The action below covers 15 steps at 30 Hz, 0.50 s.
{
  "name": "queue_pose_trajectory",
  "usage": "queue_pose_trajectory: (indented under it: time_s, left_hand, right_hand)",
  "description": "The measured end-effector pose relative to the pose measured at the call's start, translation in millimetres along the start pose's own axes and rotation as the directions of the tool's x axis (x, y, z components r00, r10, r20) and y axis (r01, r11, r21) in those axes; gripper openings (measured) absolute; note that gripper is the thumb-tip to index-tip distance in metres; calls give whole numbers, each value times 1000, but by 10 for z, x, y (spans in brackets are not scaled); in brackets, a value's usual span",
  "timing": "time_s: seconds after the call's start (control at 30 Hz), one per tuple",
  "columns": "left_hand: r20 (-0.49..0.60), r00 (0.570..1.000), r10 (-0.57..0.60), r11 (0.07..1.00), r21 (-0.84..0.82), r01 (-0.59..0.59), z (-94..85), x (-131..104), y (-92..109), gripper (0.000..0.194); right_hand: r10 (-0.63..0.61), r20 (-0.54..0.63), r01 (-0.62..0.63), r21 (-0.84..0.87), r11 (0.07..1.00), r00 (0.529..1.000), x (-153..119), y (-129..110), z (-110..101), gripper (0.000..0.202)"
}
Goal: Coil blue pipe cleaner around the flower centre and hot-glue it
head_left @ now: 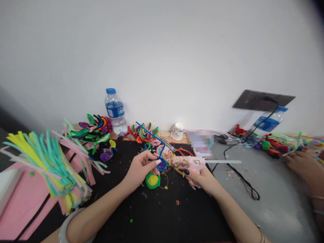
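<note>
Pinched in the fingers of my left hand (143, 167) is a blue pipe-cleaner coil (162, 164), from which a bent blue stem rises up and to the left. My right hand (199, 180) is wrapped round the grip of a pink hot glue gun (188, 162). Its nozzle points left at the coil, close to it; whether they touch I cannot tell. A pale glue stick (225, 161) juts out of the gun's back. Just below my left fingers, a green and yellow pipe-cleaner disc (153, 181) lies on the black mat (152, 216).
Pipe-cleaner bundles (48, 165) fill the left side. Behind my hands are a water bottle (115, 113), scissors (168, 144), red-handled pliers (186, 152) and a paper cup (177, 132). A black cord (240, 175) crosses the grey table. At far right is another person's hand (301, 167).
</note>
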<state>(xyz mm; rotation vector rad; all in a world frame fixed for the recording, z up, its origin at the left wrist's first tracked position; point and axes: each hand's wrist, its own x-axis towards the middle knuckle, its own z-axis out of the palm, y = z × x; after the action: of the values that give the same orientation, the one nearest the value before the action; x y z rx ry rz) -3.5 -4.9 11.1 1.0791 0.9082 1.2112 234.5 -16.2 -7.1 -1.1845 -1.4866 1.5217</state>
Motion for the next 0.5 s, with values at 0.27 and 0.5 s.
queue_pose_trajectory:
  time_s: [0.27, 0.5]
  left_hand:
    - [63, 998, 5, 1000, 18, -6, -16, 5, -42, 25]
    - [85, 996, -7, 1000, 20, 5, -10, -13, -25, 26]
  right_hand:
    - [2, 18, -2, -27, 1000, 1000, -11, -64, 22, 42]
    - [-17, 40, 18, -20, 1000, 999, 4, -45, 21, 55]
